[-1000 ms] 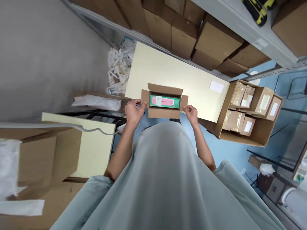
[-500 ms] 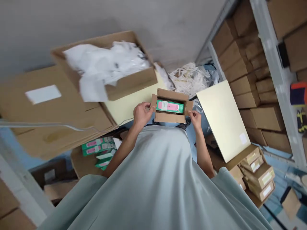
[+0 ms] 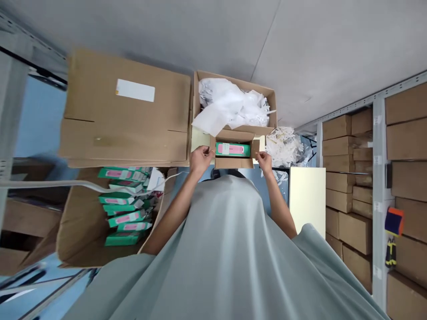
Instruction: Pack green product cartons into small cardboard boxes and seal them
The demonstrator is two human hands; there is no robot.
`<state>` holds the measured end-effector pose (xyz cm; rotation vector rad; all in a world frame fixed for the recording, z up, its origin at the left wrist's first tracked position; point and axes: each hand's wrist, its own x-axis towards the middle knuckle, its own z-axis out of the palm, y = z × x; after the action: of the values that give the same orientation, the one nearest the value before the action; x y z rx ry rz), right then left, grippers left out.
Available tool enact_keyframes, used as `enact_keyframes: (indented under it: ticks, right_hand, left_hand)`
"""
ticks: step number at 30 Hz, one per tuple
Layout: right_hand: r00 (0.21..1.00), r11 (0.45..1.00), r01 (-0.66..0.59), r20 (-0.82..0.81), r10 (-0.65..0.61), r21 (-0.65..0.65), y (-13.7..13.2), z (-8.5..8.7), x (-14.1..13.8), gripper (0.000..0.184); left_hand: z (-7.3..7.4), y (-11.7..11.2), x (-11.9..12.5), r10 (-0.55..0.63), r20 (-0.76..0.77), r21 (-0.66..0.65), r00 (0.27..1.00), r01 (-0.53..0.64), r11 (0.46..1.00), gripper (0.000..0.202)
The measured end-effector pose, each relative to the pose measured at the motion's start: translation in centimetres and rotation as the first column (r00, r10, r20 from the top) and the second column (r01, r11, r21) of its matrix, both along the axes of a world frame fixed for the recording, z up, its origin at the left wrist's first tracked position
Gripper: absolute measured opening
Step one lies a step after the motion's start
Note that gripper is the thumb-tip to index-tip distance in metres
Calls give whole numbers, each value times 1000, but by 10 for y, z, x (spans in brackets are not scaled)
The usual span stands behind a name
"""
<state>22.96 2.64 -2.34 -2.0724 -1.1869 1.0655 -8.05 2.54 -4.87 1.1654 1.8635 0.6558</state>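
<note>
Between my hands is a small open cardboard box (image 3: 232, 163), its flaps spread outward. Inside it lies a green and pink product box (image 3: 236, 150) with a pale label near its left end. My left hand (image 3: 200, 159) pinches the flap at the left end of the cardboard box. At the opposite end, the fingers of my right hand (image 3: 264, 162) are closed on the right flap. Just beyond stands a larger carton (image 3: 245, 84) filled with white plastic bags (image 3: 230, 104).
At left, a big closed carton (image 3: 130, 129) sits above an open carton (image 3: 80, 222) of several green product boxes (image 3: 128, 218). A white cable (image 3: 83, 183) crosses there. White scraps (image 3: 283, 144) pile beyond a pale panel (image 3: 308, 200). Shelves of cartons (image 3: 355, 226) line the right.
My view has turned, levelling the scene and showing more of the green boxes at left. Both hands keep hold of the small cardboard box, which now sits in front of the bag-filled carton.
</note>
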Motion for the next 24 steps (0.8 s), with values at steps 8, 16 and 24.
enact_keyframes:
  ticks: [8, 16, 24]
  right_hand:
    - [918, 952, -273, 335, 213, 141, 38, 36, 5, 32]
    - [794, 775, -583, 371, 481, 243, 120, 68, -25, 38]
    - [628, 689, -724, 385, 676, -30, 213, 59, -99, 85]
  left_hand:
    - [35, 30, -9, 105, -74, 331, 992, -75, 941, 86]
    - [63, 118, 7, -115, -211, 368, 971, 188, 911, 55]
    - [68, 160, 27, -104, -245, 379, 964, 194, 905, 21]
